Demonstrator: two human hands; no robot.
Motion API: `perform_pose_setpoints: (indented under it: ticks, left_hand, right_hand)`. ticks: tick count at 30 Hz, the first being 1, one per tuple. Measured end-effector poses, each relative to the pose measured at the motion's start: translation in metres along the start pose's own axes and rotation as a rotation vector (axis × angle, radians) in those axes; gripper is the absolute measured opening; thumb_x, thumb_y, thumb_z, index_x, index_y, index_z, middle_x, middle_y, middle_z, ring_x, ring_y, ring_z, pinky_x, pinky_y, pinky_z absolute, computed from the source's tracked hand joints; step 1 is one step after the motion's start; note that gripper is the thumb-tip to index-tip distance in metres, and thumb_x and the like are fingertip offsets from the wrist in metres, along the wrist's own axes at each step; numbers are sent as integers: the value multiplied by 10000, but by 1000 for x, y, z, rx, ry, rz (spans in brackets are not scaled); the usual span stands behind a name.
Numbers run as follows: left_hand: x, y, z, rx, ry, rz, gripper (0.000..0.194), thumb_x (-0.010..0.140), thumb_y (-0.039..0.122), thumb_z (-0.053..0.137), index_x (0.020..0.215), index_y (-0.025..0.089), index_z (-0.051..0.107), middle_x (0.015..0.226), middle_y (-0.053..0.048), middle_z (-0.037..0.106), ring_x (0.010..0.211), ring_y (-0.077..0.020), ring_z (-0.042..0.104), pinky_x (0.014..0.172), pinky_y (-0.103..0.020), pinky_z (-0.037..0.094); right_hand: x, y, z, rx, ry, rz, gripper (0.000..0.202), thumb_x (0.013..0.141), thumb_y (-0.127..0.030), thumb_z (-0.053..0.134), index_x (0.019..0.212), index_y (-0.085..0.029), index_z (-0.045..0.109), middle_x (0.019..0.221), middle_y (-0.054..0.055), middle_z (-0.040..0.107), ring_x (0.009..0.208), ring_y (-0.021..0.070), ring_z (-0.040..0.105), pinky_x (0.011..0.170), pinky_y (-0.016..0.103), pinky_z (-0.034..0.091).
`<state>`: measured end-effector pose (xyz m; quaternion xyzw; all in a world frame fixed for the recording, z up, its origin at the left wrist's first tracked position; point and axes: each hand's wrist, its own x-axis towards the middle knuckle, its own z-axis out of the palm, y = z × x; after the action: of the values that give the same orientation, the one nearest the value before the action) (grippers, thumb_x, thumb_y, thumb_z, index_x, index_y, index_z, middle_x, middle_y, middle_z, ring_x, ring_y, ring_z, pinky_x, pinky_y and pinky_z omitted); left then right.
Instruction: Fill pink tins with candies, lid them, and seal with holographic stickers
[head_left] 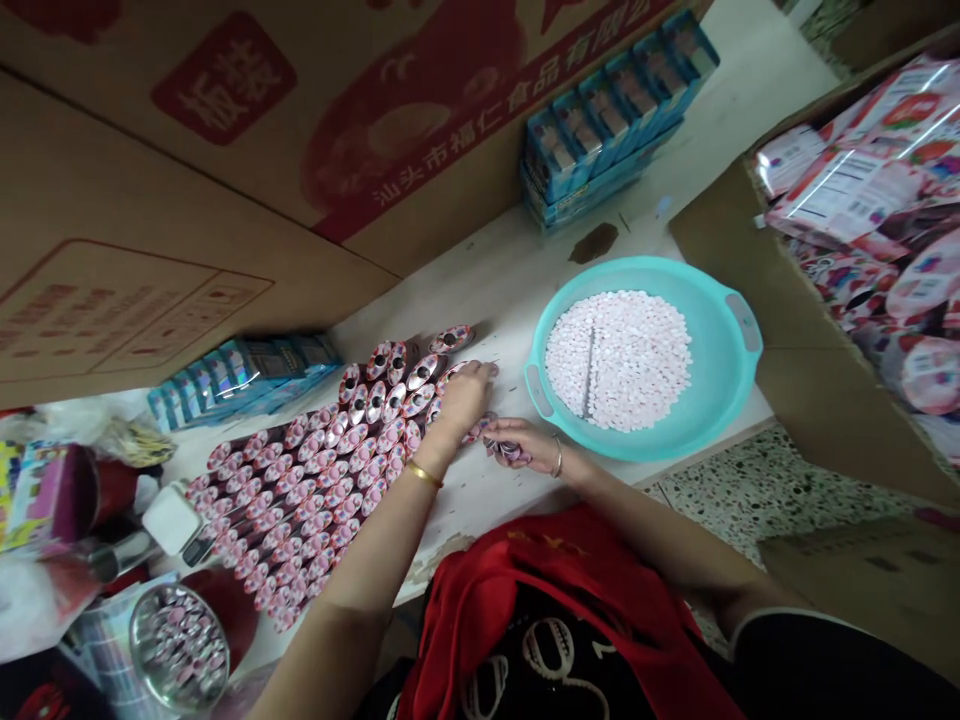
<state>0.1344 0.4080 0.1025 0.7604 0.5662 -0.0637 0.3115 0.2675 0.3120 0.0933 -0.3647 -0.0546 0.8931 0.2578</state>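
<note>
Working at the bench (450,290), the person seems to be at the step of setting caps (506,452) in the tops of the containers (362,455). The next move calls for a light, exact touch from the left hand (465,398), as the containers stand close together and look easy to tip; the right hand (531,440) needs to be level so its load does not spill.

Brown cartons (420,140) wall off the far left side and limit reach there. At the right, a box (750,330) is heaped with printed packets (847,185). The containers cover the left of the bench in slanting rows, many with pink tops; several at the far end show dark round holes. The left forearm (390,545) hides part of the group. A turquoise basin (709,350) of pale pellets (645,350), with a thin dark strip (589,370) among them, sits just right of the right hand and leaves it little room that way. Blue boxes (622,110) stand against the cartons, with more at far left. Near left, a metal pot (138,640) holds small pink and silver pieces (187,635); a white device (172,520) lies beyond it. A brown flake (594,243) lies far of the basin.

The hands are near each other but apart. The right is curled around a cluster of caps; the left bends over the group's right end, and I cannot tell whether it grips anything.
</note>
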Motion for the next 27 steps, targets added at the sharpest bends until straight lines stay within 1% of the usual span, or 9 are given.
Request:
perform_pose_setpoints:
  ticks: [3, 7, 12, 15, 16, 18, 21, 24, 27]
  left_hand:
    - [28, 20, 9, 249, -50, -36, 308, 884, 85, 404, 1096, 151, 618, 1122, -166, 590, 1002, -240, 594, 868, -357, 416]
    - [48, 28, 16, 352, -56, -61, 330, 881, 44, 358, 1032, 83, 648, 1049, -203, 620, 985, -259, 597, 871, -390, 395]
    - [42, 23, 19, 381, -45, -3, 310, 894, 70, 367, 1000, 99, 657, 1020, -183, 649, 1041, -271, 559, 934, -426, 338]
    - [31, 20, 14, 369, -40, 32, 254, 903, 115, 406, 967, 132, 651, 1005, -159, 654, 1042, -275, 546, 923, -430, 341]
    - [26, 17, 11, 335, -15, 39, 218, 905, 145, 432, 945, 146, 647, 998, -148, 653, 1033, -272, 546, 912, -421, 349]
    - [16, 7, 2, 191, 92, 11, 155, 906, 215, 480, 914, 170, 628, 997, -122, 644, 999, -249, 550, 878, -383, 377]
    - [-1, -19, -10, -122, 274, -189, 126, 900, 268, 506, 893, 171, 588, 900, -75, 627, 843, -179, 555, 774, -298, 418]
    - [-12, -42, -13, -247, 291, -339, 89, 870, 237, 528, 851, 161, 571, 749, -26, 596, 677, -128, 513, 677, -252, 415]
    - [-10, -52, -14, -231, 266, -366, 68, 817, 224, 583, 786, 165, 578, 711, -24, 607, 650, -130, 527, 653, -256, 406]
  right_hand:
    - [-9, 9, -9, -42, -41, 38, 343, 720, -411, 746, 907, -155, 615, 678, -2, 649, 408, 39, 483, 326, 138, 154]
    - [-13, 13, -17, -58, 13, 21, 370, 725, -451, 738, 894, -154, 596, 674, -3, 634, 421, 49, 505, 329, 146, 146]
    - [-8, 7, -15, -65, 32, -8, 400, 715, -497, 741, 842, -161, 564, 676, -3, 631, 425, 44, 491, 343, 153, 148]
    - [-5, 5, -13, -62, 27, -11, 407, 714, -502, 744, 843, -165, 555, 670, -7, 623, 421, 40, 470, 351, 158, 144]
    - [-5, 5, -12, -56, 31, -12, 404, 716, -501, 743, 845, -168, 554, 669, -8, 619, 423, 42, 470, 354, 160, 140]
    - [-5, 5, -11, -32, 50, -24, 395, 727, -501, 734, 848, -172, 553, 673, -8, 614, 435, 48, 479, 357, 164, 133]
    - [-3, 3, -8, 22, 71, -66, 387, 752, -515, 707, 862, -176, 557, 679, -13, 600, 441, 49, 467, 358, 172, 125]
    - [3, 0, -2, 67, 80, -113, 388, 770, -537, 678, 849, -179, 551, 655, -27, 575, 443, 48, 446, 359, 174, 137]
    - [10, -5, 5, 76, 58, -127, 385, 779, -541, 667, 813, -180, 540, 646, -29, 576, 454, 48, 437, 361, 175, 158]
